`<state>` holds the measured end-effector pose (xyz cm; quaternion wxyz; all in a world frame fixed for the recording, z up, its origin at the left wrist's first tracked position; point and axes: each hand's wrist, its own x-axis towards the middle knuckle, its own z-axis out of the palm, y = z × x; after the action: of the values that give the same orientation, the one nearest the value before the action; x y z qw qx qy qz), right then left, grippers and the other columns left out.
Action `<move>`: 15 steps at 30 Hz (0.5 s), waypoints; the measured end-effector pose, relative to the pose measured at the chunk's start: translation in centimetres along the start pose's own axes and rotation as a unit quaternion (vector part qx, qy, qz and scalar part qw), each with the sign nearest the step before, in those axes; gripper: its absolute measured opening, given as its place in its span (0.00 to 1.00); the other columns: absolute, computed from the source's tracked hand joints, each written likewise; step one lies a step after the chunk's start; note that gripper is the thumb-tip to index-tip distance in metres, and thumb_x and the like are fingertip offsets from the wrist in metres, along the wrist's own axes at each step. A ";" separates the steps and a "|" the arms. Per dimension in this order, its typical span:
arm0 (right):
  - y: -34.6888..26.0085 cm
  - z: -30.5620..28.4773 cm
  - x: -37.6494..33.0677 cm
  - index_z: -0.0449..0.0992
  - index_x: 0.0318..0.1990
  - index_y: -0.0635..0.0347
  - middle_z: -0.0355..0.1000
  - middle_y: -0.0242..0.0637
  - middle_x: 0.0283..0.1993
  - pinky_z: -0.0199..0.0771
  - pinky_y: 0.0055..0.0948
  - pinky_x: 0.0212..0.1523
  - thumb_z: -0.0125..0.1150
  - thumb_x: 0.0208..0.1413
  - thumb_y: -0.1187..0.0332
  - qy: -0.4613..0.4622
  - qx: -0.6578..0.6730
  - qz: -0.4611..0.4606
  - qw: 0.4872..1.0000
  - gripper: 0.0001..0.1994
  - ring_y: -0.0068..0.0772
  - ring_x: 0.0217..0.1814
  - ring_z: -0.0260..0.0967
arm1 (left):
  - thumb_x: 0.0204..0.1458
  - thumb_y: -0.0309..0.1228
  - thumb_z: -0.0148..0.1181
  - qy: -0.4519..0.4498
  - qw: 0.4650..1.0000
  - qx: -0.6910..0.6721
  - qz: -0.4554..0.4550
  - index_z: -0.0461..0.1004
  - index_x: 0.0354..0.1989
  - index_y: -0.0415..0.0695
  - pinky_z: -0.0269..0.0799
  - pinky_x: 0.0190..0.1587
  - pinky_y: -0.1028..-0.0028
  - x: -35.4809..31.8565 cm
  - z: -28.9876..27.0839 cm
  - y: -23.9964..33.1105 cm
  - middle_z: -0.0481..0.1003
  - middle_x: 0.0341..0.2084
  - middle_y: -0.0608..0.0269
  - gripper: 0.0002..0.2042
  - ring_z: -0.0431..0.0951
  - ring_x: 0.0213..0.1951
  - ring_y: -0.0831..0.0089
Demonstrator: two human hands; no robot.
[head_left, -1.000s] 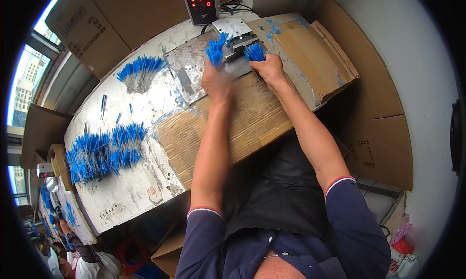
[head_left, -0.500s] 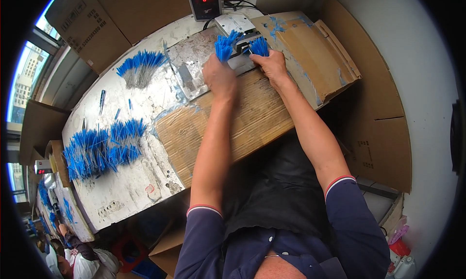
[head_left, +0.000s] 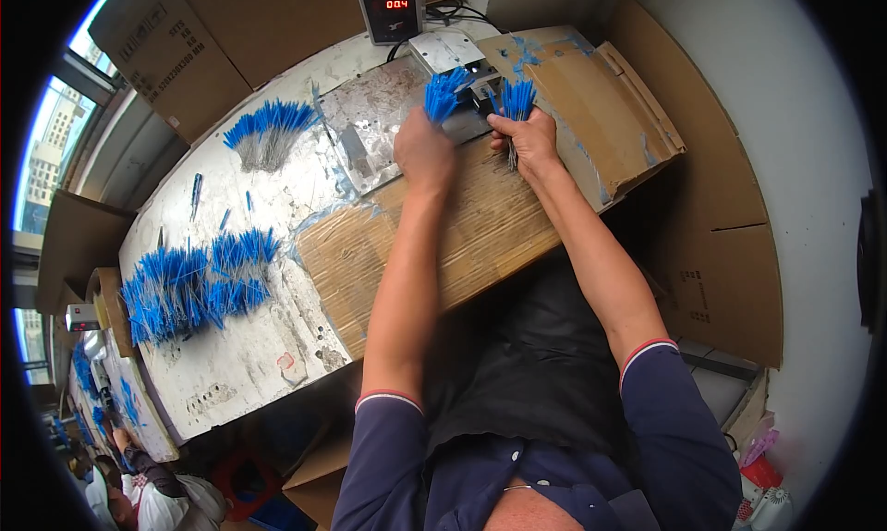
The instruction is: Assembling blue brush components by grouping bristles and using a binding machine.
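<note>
up close, the left hand [head_left: 423, 149] is curled into a fist around a bundle of blue-tipped wires [head_left: 444, 94], whose blue ends fan out above the knuckles; the fingers themselves are hidden behind the back of the hand, so how tightly they close cannot be told exactly. just beside it, the right hand [head_left: 527, 139] pinches a second bundle of blue-tipped wires [head_left: 517, 97] between thumb and fingers, blue ends up and the thin bare ends hanging below the palm. both bundles are held at the far side of the table, right in front of a small grey machine [head_left: 467, 64], and between the two hands a bit of its metal shows. under the wrists lies a sheet of brown cardboard [head_left: 462, 244], and a scratched metal plate [head_left: 370, 124] sits to the left of the left hand. behind the machine stands a small box with a red digital display [head_left: 389, 7]. further left on the worn white table [head_left: 231, 365] lies a loose fan of the same wires [head_left: 268, 129], and nearer the table's left end a larger heap of them [head_left: 189, 286]. folded cardboard [head_left: 610, 106] lies to the right of the right hand. both forearms are bare, in dark blue short sleeves.
</note>
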<state>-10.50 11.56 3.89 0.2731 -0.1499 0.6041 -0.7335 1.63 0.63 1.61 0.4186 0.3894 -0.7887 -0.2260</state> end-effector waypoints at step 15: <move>-0.9 1.1 -0.4 0.73 0.33 0.66 0.73 0.38 0.25 0.79 0.28 0.18 0.67 0.46 0.81 0.005 -0.031 0.034 0.999 0.08 0.29 0.20 0.74 | 0.49 0.21 0.59 0.023 0.997 0.060 0.033 0.71 0.34 0.40 0.70 0.39 0.51 -0.2 0.0 0.1 0.76 0.29 0.47 0.05 0.78 0.36 0.45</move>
<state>-9.76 10.98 5.00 0.2901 -0.1336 0.6325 -0.7057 1.68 0.80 1.60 0.4197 0.3926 -0.8035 -0.1553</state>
